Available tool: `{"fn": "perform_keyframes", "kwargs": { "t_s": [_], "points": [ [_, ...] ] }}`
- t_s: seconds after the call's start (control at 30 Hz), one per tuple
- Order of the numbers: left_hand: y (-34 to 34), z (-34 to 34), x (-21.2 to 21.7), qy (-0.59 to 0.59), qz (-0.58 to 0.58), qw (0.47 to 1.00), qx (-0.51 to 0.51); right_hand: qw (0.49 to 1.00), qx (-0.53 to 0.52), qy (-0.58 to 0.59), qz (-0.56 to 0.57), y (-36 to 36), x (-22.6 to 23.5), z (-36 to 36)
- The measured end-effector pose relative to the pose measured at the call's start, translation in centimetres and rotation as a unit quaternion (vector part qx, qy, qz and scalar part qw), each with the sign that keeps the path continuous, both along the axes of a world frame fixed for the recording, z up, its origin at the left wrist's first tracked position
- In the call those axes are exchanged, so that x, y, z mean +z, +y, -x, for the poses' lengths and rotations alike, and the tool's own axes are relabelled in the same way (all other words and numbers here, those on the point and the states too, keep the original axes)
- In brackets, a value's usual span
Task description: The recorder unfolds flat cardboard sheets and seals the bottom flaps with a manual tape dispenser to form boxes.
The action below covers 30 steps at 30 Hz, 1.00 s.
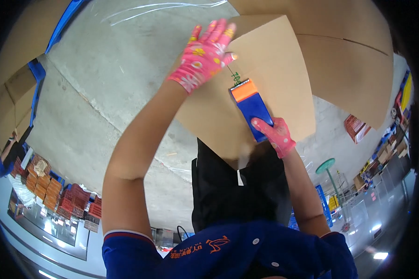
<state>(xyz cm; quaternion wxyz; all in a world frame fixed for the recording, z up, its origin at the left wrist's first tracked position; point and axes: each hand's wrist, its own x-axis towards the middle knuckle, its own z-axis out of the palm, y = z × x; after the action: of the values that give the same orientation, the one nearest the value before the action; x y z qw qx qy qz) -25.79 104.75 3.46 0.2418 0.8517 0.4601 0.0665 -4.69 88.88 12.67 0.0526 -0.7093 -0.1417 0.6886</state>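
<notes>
My left hand (pixel 206 56), in a pink flowered glove, is raised at the upper left edge of a brown cardboard carton (pixel 284 60). Its fingers are stretched out and hold nothing I can see. In a matching pink glove, my right hand (pixel 275 135) is closed round the near end of a blue and orange tape dispenser (pixel 255 111). The dispenser's orange far end has a dark edge and points away from me over the carton. Green handwriting shows on the cardboard just beyond it. Whether the dispenser touches the carton I cannot tell.
More large cardboard (pixel 349 60) stands at the far right. Stacked red and orange crates (pixel 74 200) are at the left, near another person (pixel 11 156). A green round-topped stand (pixel 325 166) is at the right. Clear plastic strips (pixel 167 6) lie on the concrete floor (pixel 93 74).
</notes>
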Motion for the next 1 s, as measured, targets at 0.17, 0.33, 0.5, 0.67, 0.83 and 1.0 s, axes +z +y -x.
{"fn": "perform_keyframes", "kwargs": {
  "t_s": [0.17, 0.33, 0.5, 0.67, 0.83, 1.0],
  "points": [
    [-1.2, -3.1, -0.4, 0.024, -0.106, 0.988, -0.107, 0.988, 0.088, -0.104, -0.067, 1.6, 0.3, 1.4],
    [-0.7, -3.1, -1.1, 0.035, -0.122, 0.986, -0.112, 0.992, 0.014, 0.034, -0.122, 1.9, -1.8, 0.9],
    [-0.5, -1.8, -2.0, 0.08, -0.13, 0.981, -0.119, 0.995, 0.049, 0.021, -0.087, -1.9, -2.4, 0.5],
    [0.0, -0.9, -1.6, 0.132, -0.173, 0.969, -0.119, 0.999, 0.012, 0.015, -0.038, -11.2, -0.4, -4.2],
    [-2.4, -1.3, -2.3, 0.13, -0.174, 0.973, -0.077, 0.996, 0.066, -0.036, 0.057, -11.1, -0.1, -3.9],
    [-13.2, -6.4, -2.7, 0.084, -0.095, 0.982, -0.142, 0.988, 0.131, -0.084, 0.003, -12.0, -2.3, -2.3]
  ]
}}
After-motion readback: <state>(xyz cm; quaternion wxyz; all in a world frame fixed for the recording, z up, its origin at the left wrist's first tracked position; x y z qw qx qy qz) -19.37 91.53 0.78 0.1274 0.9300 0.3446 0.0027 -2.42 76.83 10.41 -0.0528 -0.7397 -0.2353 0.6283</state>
